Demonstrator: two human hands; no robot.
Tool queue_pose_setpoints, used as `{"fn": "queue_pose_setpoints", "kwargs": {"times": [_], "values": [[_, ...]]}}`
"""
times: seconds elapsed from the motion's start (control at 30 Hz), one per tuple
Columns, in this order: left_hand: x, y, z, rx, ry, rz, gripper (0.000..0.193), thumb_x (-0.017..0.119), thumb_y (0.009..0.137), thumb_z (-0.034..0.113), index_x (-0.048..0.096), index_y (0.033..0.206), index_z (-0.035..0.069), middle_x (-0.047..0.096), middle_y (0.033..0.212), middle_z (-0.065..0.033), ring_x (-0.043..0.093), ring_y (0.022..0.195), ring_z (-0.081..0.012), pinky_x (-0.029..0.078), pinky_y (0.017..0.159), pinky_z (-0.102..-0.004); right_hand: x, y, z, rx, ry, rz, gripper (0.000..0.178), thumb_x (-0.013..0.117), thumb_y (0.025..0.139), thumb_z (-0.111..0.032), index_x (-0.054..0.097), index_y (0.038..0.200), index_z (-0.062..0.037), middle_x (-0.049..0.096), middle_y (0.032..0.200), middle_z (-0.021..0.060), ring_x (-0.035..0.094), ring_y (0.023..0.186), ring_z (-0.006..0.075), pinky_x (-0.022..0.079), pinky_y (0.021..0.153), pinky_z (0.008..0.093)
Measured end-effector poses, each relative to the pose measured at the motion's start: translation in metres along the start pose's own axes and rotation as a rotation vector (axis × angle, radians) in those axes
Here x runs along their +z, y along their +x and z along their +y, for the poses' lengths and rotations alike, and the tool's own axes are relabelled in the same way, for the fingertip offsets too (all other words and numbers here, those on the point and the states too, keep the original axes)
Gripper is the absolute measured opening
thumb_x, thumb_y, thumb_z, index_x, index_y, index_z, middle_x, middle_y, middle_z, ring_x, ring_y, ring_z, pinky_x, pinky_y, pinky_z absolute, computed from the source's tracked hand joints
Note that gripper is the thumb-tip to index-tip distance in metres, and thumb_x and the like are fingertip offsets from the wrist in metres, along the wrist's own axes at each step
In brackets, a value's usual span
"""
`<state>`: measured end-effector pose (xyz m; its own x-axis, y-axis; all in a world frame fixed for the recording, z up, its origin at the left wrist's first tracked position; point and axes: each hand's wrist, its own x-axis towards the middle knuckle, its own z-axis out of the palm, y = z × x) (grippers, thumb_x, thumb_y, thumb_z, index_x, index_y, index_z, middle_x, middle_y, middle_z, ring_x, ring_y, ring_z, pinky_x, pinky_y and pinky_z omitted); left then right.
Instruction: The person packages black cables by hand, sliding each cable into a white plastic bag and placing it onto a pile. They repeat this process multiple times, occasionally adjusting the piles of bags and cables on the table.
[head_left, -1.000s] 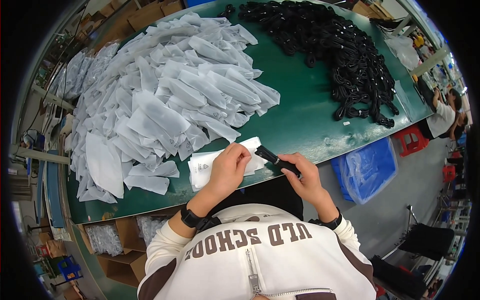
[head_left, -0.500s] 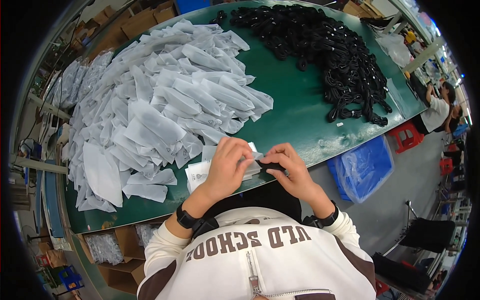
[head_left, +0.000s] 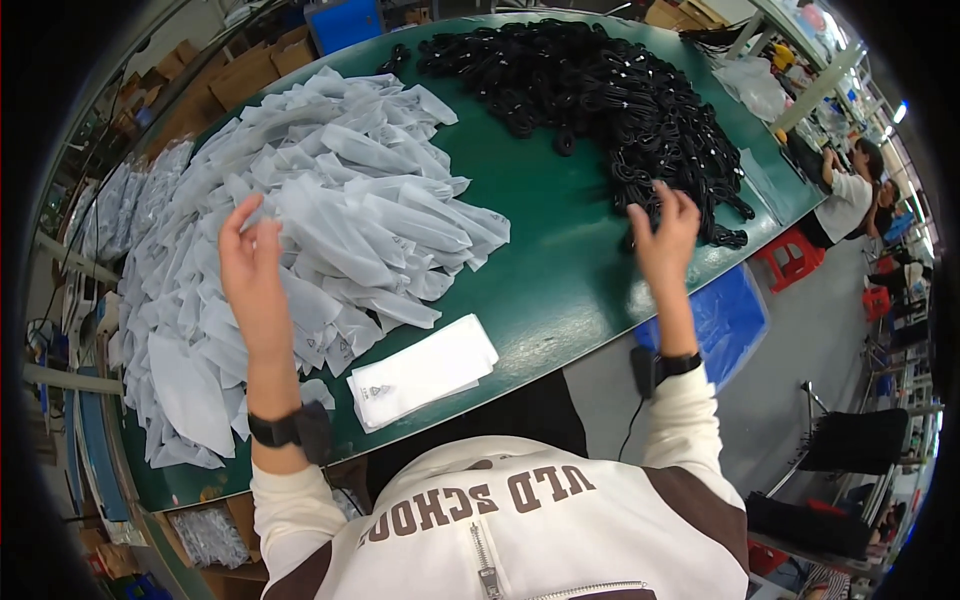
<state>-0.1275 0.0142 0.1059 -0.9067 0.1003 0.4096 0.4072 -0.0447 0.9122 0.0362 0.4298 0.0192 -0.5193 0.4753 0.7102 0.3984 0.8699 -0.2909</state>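
My left hand [head_left: 252, 268] is raised over the big pile of filled whitish translucent bags [head_left: 350, 225] on the left, its fingers apart and nothing in them. At the near edge of the pile of coiled black cables [head_left: 640, 95], my right hand [head_left: 667, 238] has its thumb and fingers spread, with no cable seen in its grasp. Between my arms, close to the table's front edge, lies a flat stack of white bags [head_left: 425, 370] with small printing at one corner.
The green table [head_left: 540, 240] has a curved far side. Below its right edge sits a blue bin lined with clear plastic [head_left: 725, 325], near a red stool [head_left: 790, 260]. A person [head_left: 845, 190] sits at the far right. An open carton of clear bags [head_left: 210, 535] is under the table.
My hands were together above the white stack, handling a whitish bag and a black bundle. They have parted, left toward the bag pile and right toward the cables, and let both go.
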Motion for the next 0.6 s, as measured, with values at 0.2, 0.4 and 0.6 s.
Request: {"fn": "queue_pose_setpoints", "kwargs": {"times": [0.2,0.4,0.6], "values": [[0.014,-0.097,-0.009,0.143,0.395,-0.674,0.046,0.081,0.075,0.009,0.062,0.117,0.003,0.062,0.115,-0.0104,0.06,0.101,-0.0235,0.049,0.089,-0.0332,0.042,0.006,0.081,0.233,-0.192,-0.469,0.063,0.067,0.089,-0.055,0.057,0.141,-0.0193,0.055,0.136,0.0236,0.051,0.125,0.0441,0.045,0.101,0.0531],[0.035,-0.13,-0.023,0.416,0.708,-0.727,0.05,0.085,0.071,0.016,0.064,0.114,0.002,0.06,0.122,-0.0153,0.057,0.107,-0.0363,0.048,0.093,-0.0414,0.041,-0.033,0.005,-0.035,-0.107,-0.489,0.068,0.066,0.088,-0.057,0.053,0.144,-0.0196,0.052,0.14,0.0258,0.048,0.127,0.0464,0.043,0.102,0.0568],[0.026,-0.134,-0.032,0.376,0.594,-0.672,0.044,0.082,0.074,0.017,0.065,0.111,0.002,0.059,0.115,-0.0149,0.055,0.105,-0.0349,0.048,0.089,-0.0427,-0.005,-0.051,-0.071,-0.227,-0.071,-0.395,0.06,0.073,0.087,-0.045,0.058,0.134,-0.0116,0.059,0.124,0.0215,0.054,0.118,0.042,0.049,0.093,0.0522]]}}
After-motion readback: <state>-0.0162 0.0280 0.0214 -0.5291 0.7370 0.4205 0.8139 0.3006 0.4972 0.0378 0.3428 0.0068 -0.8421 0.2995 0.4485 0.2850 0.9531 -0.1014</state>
